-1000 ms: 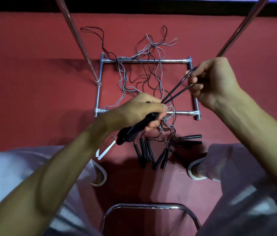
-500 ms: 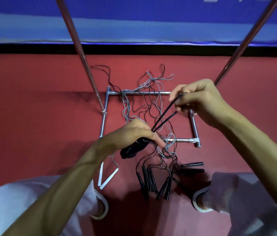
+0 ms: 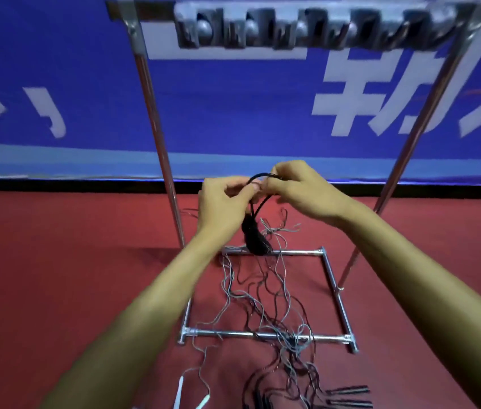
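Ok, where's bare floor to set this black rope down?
Bare red floor for the black rope lies left of the left pole and frame, and right of the frame's right rail past the right pole. Crowded: tangled cords fill the frame, and black handles and white handles lie before its near bar.

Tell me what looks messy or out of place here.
The thin grey and black cords lie in a tangle across the metal base frame, bunched in a knot at its near bar, with black handles strewn in front. The left hand and right hand pinch one black cord above it.
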`<state>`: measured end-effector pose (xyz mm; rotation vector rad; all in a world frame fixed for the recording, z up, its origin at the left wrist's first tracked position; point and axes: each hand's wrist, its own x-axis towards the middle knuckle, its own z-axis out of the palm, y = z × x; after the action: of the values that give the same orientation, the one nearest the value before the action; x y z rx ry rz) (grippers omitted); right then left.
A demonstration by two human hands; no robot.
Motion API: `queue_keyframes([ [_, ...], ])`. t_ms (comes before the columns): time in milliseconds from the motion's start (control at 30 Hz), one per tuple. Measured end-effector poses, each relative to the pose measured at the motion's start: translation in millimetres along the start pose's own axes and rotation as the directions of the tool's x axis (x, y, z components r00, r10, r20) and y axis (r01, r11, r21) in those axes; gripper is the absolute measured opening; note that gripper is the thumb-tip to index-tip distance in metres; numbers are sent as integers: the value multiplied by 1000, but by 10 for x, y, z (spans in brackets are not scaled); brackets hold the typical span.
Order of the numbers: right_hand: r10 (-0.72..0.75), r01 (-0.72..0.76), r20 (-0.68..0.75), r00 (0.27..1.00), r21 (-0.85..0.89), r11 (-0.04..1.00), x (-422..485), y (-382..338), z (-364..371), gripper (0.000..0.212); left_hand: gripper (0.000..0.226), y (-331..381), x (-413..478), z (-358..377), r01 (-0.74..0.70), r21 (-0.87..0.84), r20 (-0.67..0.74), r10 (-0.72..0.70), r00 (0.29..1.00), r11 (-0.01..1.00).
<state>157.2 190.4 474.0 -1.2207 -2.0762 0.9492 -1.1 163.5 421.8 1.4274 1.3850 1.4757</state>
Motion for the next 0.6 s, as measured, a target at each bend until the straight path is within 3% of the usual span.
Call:
queue_keyframes([
  [67, 41, -49, 39, 998, 238, 970, 61, -62, -129, 12, 13, 214, 143, -26, 54, -70, -22, -56, 998, 996],
  [133, 14, -16, 8, 1000, 292, 956, 155, -167, -207, 12, 15, 412, 270, -83, 76, -97, -30, -79, 996, 992],
  [233, -67, 111, -145, 987, 320, 941, 381, -446, -288, 5, 13, 708, 504, -231, 22, -121, -100, -34, 994, 992],
  [367, -54, 234, -411, 910, 402, 885, 739, -840, -366, 10, 11, 1060, 871, -529, -109, -77, -336, 77, 939, 991],
  [500, -118, 324, -673, 730, 189, 927, 1053, -1115, -237, 10, 11, 1210, 1146, -794, -230, 99, -526, 247, 814, 968],
  [600, -222, 277, -738, 637, -50, 959, 1200, -1311, -134, 15, 13, 1304, 1280, -838, -269, 206, -612, 339, 714, 941],
])
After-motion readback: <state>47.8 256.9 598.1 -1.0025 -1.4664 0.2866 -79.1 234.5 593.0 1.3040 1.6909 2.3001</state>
